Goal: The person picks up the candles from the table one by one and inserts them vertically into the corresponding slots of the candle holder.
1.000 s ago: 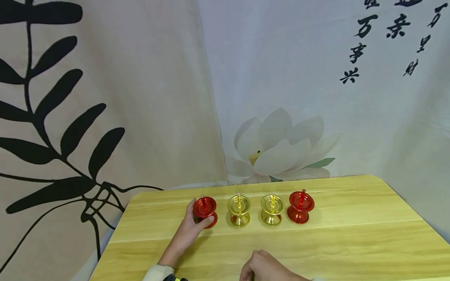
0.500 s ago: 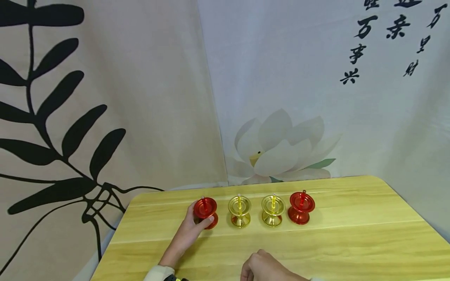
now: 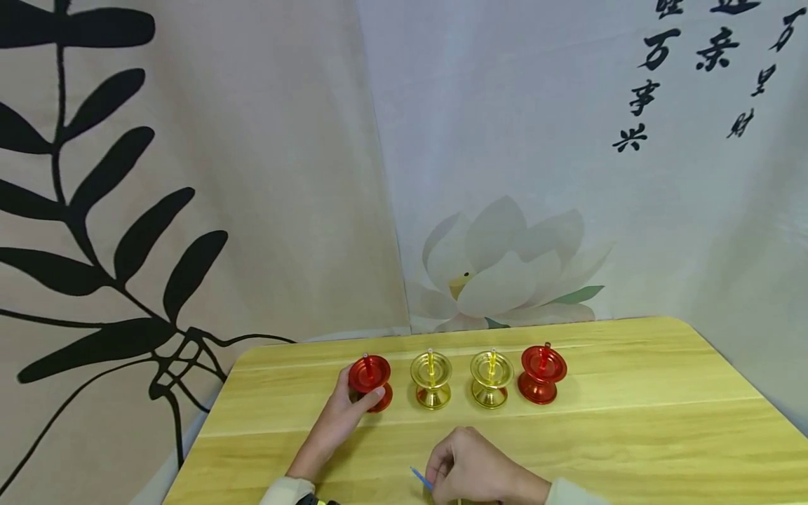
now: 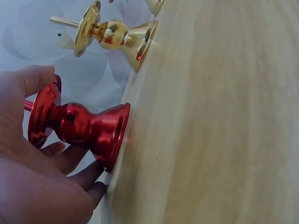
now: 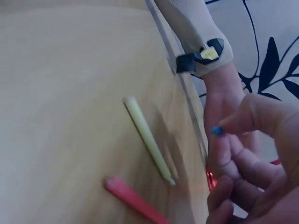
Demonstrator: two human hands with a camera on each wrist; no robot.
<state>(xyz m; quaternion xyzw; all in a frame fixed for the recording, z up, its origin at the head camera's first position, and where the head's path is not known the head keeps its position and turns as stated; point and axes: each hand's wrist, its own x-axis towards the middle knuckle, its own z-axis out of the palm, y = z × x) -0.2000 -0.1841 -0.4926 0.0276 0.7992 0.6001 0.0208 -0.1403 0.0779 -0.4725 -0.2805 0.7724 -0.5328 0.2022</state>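
Observation:
My left hand (image 3: 339, 415) grips a shiny red candle holder (image 3: 370, 375) that stands upright at the left end of a row. Up close in the left wrist view, thumb and fingers are around the cup and stem of this red candle holder (image 4: 75, 123), its base on the table. Nearer the front, my right hand (image 3: 480, 468) pinches a thin blue candle (image 3: 419, 477) between thumb and fingertips. Only a small blue end of that candle (image 5: 217, 130) shows in the right wrist view. Below it, a pale yellow candle (image 5: 148, 139) and a red candle (image 5: 133, 198) lie on the tabletop.
Two gold candle holders (image 3: 433, 398) (image 3: 489, 397) and another red one (image 3: 536, 390) continue the row to the right, each with an upright spike. The wooden table (image 3: 663, 428) ends at the back against a printed cloth (image 3: 303, 175).
My right hand has moved slightly up and forward, and a blue candle now shows between its fingers. The left hand keeps its grip on the red candle holder, which stays put.

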